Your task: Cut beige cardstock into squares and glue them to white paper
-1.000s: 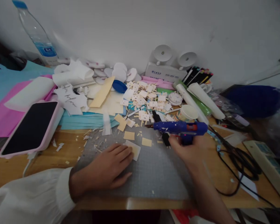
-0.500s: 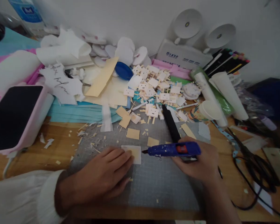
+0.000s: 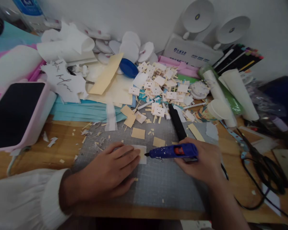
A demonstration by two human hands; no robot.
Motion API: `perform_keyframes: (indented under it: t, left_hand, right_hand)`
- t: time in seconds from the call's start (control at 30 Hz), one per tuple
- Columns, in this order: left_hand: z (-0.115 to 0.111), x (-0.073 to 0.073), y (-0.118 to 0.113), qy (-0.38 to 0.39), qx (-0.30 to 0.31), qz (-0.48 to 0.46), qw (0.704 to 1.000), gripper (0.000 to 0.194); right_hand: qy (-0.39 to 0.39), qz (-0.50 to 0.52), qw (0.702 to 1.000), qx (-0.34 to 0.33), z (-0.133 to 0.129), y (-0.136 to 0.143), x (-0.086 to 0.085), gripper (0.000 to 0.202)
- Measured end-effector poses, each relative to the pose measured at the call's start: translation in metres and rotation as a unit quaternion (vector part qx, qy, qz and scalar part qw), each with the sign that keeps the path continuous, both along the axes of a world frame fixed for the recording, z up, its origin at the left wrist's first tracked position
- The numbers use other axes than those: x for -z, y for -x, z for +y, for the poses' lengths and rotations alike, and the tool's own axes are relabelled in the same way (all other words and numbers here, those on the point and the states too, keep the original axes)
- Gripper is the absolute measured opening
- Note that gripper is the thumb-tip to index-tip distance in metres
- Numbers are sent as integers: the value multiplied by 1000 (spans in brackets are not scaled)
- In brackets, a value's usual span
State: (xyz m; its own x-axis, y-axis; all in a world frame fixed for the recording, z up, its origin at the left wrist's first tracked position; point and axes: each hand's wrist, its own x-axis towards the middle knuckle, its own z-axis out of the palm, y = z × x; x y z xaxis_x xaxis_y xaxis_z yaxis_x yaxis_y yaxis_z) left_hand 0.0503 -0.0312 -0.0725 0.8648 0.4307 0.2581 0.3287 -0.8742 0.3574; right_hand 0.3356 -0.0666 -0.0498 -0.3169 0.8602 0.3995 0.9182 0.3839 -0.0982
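Flat on the grey cutting mat (image 3: pixel 163 185), my left hand (image 3: pixel 114 166) rests its fingertips on a small white paper piece (image 3: pixel 143 156) and hides its left part. My right hand (image 3: pixel 203 158) is wrapped round a blue glue gun (image 3: pixel 168 151), whose black nozzle points left at the paper's right edge. Whether the nozzle touches the paper cannot be made out. Small tan paper rectangles (image 3: pixel 138 133) lie just beyond the hands. Behind them is a pile of small white pieces with drawn faces and tan sticks (image 3: pixel 159 111).
A phone in a pink case (image 3: pixel 14 111) lies at the left, near teal sheets (image 3: pixel 86 111). Black scissors (image 3: pixel 266 169) and a cable are at the right. A paper cup (image 3: pixel 218 109), white rolls (image 3: pixel 240 94) and pens (image 3: pixel 249 60) stand or lie at the back right.
The glue gun's nozzle has come closer to the paper and now reaches its right edge. My left fingers cover more of the paper. The whole view has shifted slightly.
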Motion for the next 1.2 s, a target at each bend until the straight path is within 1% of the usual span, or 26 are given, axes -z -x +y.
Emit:
perform_keyframes:
  t: [0.5, 0.63, 0.77, 0.97, 1.1, 1.2]
  left_hand:
    - [0, 1, 0, 5, 2, 7, 1000, 38]
    - [-1, 1, 0, 5, -2, 4, 1000, 38]
    - [-1, 0, -1, -3, -2, 1, 1000, 38]
    - [-1, 1, -1, -3, -2, 4, 1000, 38]
    - [-1, 2, -1, -2, -4, 2, 1000, 38]
    - [-1, 1, -1, -1, -4, 3, 1000, 38]
  right_hand:
    - [-4, -5, 1000, -12, 2, 2, 1, 6]
    - [6, -9, 1000, -1, 2, 2, 1, 5]
    - [3, -21, 1000, 9, 2, 1, 2, 8]
    - [-17, -33, 999, 18, 4, 3, 1, 9]
    - [-2, -42, 999, 27, 4, 4, 1, 10]
    - [-7, -39, 999, 26, 3, 3, 1, 9]
